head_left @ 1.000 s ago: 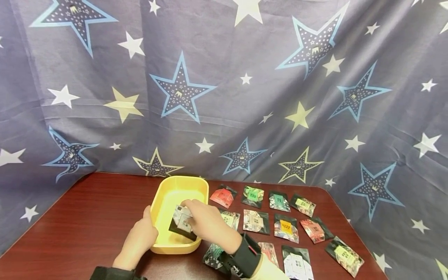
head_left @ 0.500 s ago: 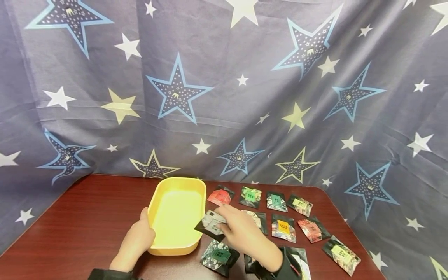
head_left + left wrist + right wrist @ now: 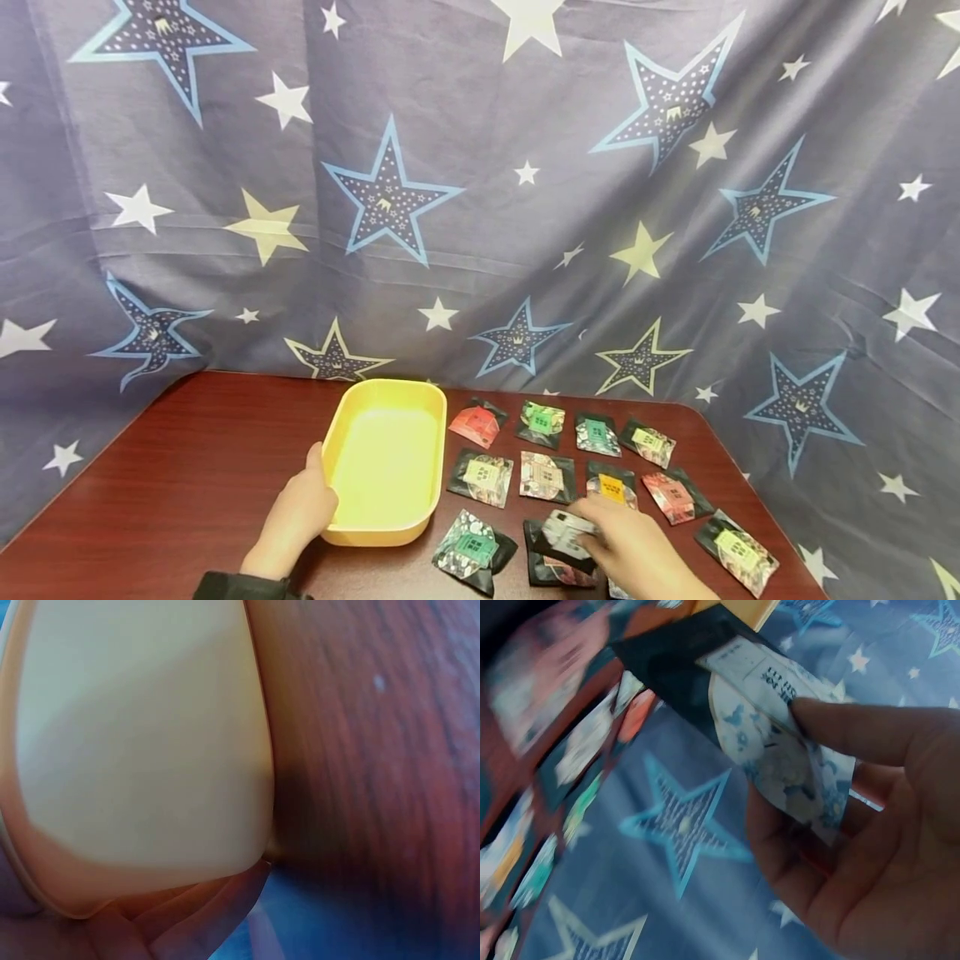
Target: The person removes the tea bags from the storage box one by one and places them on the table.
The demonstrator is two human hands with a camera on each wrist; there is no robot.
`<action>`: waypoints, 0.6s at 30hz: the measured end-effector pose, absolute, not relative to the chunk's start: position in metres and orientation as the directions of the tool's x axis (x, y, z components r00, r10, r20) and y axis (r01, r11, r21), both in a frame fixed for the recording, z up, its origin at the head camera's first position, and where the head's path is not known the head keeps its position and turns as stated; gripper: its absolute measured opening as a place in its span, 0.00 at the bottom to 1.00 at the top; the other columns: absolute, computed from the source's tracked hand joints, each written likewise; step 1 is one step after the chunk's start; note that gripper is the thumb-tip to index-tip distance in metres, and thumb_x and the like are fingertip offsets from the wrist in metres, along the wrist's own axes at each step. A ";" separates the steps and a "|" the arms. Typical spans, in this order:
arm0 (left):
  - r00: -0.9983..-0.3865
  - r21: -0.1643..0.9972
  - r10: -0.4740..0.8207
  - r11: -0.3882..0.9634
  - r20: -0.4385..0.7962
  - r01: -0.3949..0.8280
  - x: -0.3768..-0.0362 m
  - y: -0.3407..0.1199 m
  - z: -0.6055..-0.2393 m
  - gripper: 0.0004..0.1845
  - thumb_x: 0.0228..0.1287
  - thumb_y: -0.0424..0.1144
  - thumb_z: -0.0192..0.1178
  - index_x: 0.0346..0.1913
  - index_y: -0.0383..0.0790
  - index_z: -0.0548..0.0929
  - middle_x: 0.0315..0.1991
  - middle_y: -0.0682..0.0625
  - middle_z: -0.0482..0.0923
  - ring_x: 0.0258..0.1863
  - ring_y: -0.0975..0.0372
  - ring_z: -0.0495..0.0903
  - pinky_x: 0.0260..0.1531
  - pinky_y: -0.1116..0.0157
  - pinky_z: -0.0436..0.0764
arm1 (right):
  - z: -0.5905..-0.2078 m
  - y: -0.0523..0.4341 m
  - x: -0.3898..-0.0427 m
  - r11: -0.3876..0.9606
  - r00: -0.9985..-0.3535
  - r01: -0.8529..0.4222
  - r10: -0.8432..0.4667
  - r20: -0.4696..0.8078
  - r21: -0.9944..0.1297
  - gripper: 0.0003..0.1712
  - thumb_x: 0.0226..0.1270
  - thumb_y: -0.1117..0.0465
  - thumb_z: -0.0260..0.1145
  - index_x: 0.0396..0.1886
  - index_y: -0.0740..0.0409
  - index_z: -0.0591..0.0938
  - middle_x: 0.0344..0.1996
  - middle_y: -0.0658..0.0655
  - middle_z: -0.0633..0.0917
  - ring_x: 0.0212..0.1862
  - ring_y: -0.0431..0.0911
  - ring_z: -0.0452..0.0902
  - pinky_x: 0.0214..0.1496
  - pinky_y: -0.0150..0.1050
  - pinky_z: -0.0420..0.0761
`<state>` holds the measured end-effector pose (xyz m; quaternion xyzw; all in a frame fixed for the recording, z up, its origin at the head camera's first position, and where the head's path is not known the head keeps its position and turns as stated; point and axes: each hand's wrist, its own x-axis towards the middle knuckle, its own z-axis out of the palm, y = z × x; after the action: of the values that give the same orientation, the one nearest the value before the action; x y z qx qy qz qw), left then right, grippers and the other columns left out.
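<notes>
One white-faced sachet (image 3: 567,533), black-edged, pinched flat between the thumb and fingers of the right hand (image 3: 637,554), held low over the front row of sachets on the table (image 3: 187,467), above a dark one (image 3: 547,568). Handling note (a judgement): keep it level and lower it into a free gap so neighbours stay square. Left hand (image 3: 296,517) grips the near left rim of the yellow tray (image 3: 352,404), steadying it; the held sachet sits well right of the tray.

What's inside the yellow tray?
The yellow tray shows only its bare yellow floor; no packet lies in it. The left hand grips its near left rim and hides that corner. The right hand holds a packet outside it, over the table.
</notes>
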<state>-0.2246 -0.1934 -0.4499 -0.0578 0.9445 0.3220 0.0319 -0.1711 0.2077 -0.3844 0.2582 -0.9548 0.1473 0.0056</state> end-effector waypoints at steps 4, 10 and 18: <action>-0.991 0.595 -0.099 0.793 -0.091 -0.134 -0.224 -0.197 -0.448 0.38 0.56 0.28 0.42 0.68 0.20 0.41 0.36 0.29 0.77 0.27 0.54 0.74 0.28 0.57 0.73 | -0.383 0.233 -0.165 0.873 -0.912 -0.399 -0.410 0.023 -0.281 0.15 0.54 0.60 0.69 0.43 0.50 0.81 0.39 0.50 0.84 0.36 0.43 0.80 0.32 0.35 0.75; -0.989 0.606 -0.098 0.782 -0.114 -0.147 -0.220 -0.202 -0.448 0.38 0.55 0.27 0.42 0.68 0.19 0.40 0.32 0.33 0.77 0.26 0.54 0.73 0.27 0.58 0.72 | -0.383 0.277 -0.164 0.898 -0.926 -0.350 -0.374 -0.047 -0.266 0.14 0.54 0.59 0.69 0.42 0.52 0.80 0.37 0.46 0.83 0.38 0.44 0.80 0.36 0.37 0.77; -0.989 0.594 -0.100 0.791 -0.112 -0.147 -0.221 -0.203 -0.448 0.38 0.56 0.28 0.43 0.68 0.20 0.40 0.33 0.32 0.77 0.26 0.54 0.74 0.28 0.57 0.72 | -0.392 0.344 -0.163 0.844 -0.857 -0.279 -0.434 -0.278 -0.458 0.08 0.58 0.62 0.65 0.36 0.60 0.79 0.30 0.47 0.80 0.29 0.30 0.69 0.29 0.35 0.70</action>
<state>-0.2214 -0.2029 -0.4477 -0.0654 0.9455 0.3169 0.0373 -0.1627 0.3442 -0.3920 0.1893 -0.9415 0.2053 -0.1888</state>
